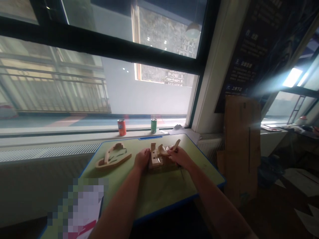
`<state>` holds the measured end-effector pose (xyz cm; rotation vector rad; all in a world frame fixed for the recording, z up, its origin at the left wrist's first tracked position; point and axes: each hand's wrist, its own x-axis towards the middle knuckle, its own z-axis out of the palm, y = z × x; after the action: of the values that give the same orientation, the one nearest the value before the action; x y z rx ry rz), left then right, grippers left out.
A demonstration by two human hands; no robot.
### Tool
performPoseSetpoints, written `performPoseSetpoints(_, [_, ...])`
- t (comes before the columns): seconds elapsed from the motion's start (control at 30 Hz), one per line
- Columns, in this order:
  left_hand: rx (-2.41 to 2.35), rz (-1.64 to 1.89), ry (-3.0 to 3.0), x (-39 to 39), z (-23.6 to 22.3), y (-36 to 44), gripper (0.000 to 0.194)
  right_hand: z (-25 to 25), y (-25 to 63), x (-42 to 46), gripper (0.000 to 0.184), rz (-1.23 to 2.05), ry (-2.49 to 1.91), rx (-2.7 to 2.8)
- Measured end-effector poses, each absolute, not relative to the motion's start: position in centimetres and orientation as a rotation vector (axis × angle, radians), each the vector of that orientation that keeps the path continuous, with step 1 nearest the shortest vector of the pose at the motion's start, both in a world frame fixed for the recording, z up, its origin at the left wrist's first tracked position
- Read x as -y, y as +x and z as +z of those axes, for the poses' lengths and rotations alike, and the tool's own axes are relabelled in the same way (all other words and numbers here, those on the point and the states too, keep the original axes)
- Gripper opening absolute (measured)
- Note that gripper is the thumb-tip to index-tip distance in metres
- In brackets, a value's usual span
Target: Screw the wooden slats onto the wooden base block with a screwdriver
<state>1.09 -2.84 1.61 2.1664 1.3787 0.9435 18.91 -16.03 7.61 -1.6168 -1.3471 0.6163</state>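
My left hand (143, 158) is closed on the left edge of a pale wooden block with dark holes (155, 160), which rests on the green tabletop. My right hand (181, 158) pinches a slim wooden piece (176, 144) that sticks up past the fingertips. Between the hands lie a curved wooden piece (160, 148) and some clear plastic, partly covered by my fingers. Under my right hand a thin dark rod (181, 171) with a bit of red lies on the table; its kind is unclear.
A curved wooden frame with thin dark pieces (113, 163) lies on the left of the blue-edged table (159, 205). On the windowsill stand a red can (122, 127) and a green can (154, 126). Tall cardboard (240, 149) leans at the right; a radiator (50, 154) runs behind.
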Motion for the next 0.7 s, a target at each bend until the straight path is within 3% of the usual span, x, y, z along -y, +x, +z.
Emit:
performPoseSetpoints(0.37, [-1.370, 0.884, 2.189, 3.3, 2.0, 1.2, 0.046, 7.8, 18.9, 16.5, 0.043, 0.683, -1.594, 1.674])
performPoseSetpoints(0.5, [-1.375, 0.890, 2.209, 3.3, 2.0, 1.2, 0.046, 7.9, 18.5, 17.5, 0.030, 0.365, -1.562, 1.917])
performPoseSetpoints(0.7, [-1.388, 0.888, 2.222, 3.2, 1.9, 1.2, 0.046, 8.4, 16.9, 16.8, 0.029, 0.055, -1.819, 2.036])
